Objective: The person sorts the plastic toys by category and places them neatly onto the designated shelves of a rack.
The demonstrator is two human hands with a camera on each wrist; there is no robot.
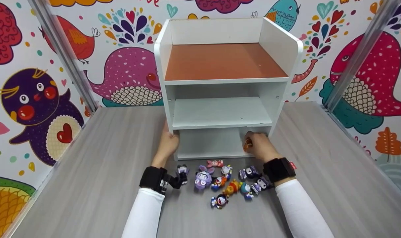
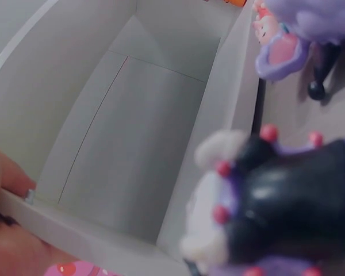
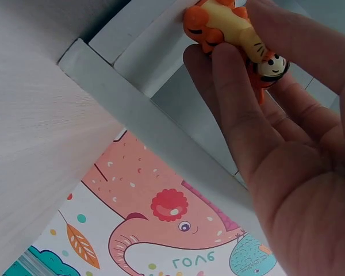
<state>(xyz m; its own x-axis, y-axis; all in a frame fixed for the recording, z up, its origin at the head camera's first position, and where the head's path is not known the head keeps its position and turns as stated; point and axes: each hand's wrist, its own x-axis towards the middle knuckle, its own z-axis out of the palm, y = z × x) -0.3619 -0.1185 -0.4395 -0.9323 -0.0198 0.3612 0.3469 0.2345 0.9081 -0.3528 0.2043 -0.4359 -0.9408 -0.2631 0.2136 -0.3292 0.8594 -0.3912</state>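
A small white shelf unit [image 1: 221, 127] with an orange-brown top surface stands on the table. My left hand [image 1: 169, 145] grips the front edge of its left side panel, low down; in the left wrist view that panel [image 2: 86, 230] lies between the fingers. At the right end of the bottom compartment, my right hand [image 1: 261, 147] pinches an orange-and-yellow tiger figurine [image 3: 227, 26]. The tiger lies tilted between thumb and fingers in the right wrist view. Beside my left wrist stands a black-and-purple figurine [image 1: 182, 173], seen large and close in the left wrist view.
Several small figurines lie in front of the shelf, among them a purple rabbit-eared one [image 1: 203, 180], a yellow bear [image 1: 232, 187], a pink one [image 1: 215, 163] and a dark one [image 1: 220, 201]. Brightly printed walls [image 1: 127, 76] enclose the grey table [image 1: 98, 185] behind and at both sides.
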